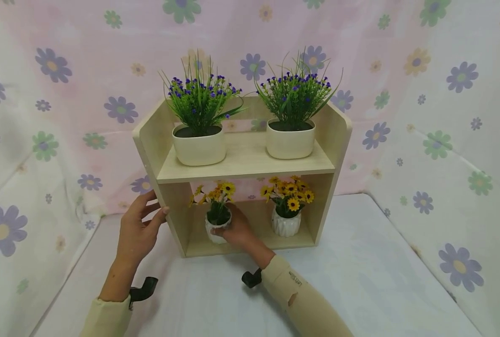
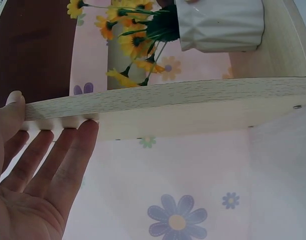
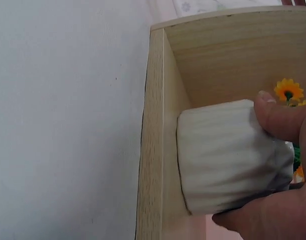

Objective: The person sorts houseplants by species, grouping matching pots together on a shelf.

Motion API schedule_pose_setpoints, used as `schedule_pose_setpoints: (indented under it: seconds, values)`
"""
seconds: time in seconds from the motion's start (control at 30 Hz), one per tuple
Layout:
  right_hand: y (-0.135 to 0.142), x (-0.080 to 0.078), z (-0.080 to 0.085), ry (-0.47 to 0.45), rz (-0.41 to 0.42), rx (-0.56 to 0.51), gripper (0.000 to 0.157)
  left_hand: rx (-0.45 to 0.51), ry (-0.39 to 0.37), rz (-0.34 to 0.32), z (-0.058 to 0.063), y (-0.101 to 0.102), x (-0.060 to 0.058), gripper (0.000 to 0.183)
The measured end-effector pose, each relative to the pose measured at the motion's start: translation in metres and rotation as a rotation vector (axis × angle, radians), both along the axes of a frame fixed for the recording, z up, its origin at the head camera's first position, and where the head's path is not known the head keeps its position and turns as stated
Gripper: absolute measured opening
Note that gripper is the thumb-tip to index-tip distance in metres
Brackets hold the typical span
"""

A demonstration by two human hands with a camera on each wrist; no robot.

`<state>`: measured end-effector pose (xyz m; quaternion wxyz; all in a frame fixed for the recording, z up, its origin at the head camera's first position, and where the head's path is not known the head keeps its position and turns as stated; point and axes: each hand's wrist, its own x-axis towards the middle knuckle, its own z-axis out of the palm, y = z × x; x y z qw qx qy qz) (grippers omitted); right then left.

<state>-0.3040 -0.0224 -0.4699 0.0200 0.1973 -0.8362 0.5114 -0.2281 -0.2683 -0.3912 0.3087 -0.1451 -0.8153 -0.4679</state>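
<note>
My right hand [image 1: 238, 229] grips a small white ribbed flower pot [image 3: 222, 155] of yellow artificial flowers [image 1: 220, 191]. This pot stands on the left of the lower level of a light wooden shelf [image 1: 245, 177]. In the right wrist view, the thumb lies on one side of the pot and a finger on the other. My left hand [image 1: 138, 229] holds the left side panel [image 2: 167, 100] by its front edge. Its thumb crosses that edge, and its nearly straight fingers [image 2: 75, 160] touch the outer face.
A similar white pot [image 1: 286, 224] of yellow flowers stands at the lower right. On the upper level, two cream planters [image 1: 200, 149] hold purple-flowered grass plants. The shelf stands on a white-covered table [image 1: 384, 262], with flower-patterned cloth [image 1: 422, 117] hanging around it.
</note>
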Motion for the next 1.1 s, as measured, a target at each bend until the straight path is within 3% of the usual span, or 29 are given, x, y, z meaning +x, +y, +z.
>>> schedule_pose_setpoints:
  seconds: [0.3,0.7,0.83,1.1]
  values:
    - [0.0,-0.002,-0.002,-0.06,0.0,-0.009,0.085,0.0,-0.002,0.01,0.002,-0.002,0.002,0.059]
    - [-0.002,0.0,-0.017,-0.111,0.022,-0.096,0.087,0.001,-0.006,0.017,0.002,-0.006,0.004,0.058]
    - [-0.001,0.004,-0.021,-0.116,0.009,-0.131,0.088,-0.011,-0.008,0.026,0.0,-0.007,0.004,0.06]
    - [0.009,0.018,-0.021,-0.086,-0.035,-0.082,0.086,-0.011,-0.012,0.033,-0.002,-0.007,0.003,0.061]
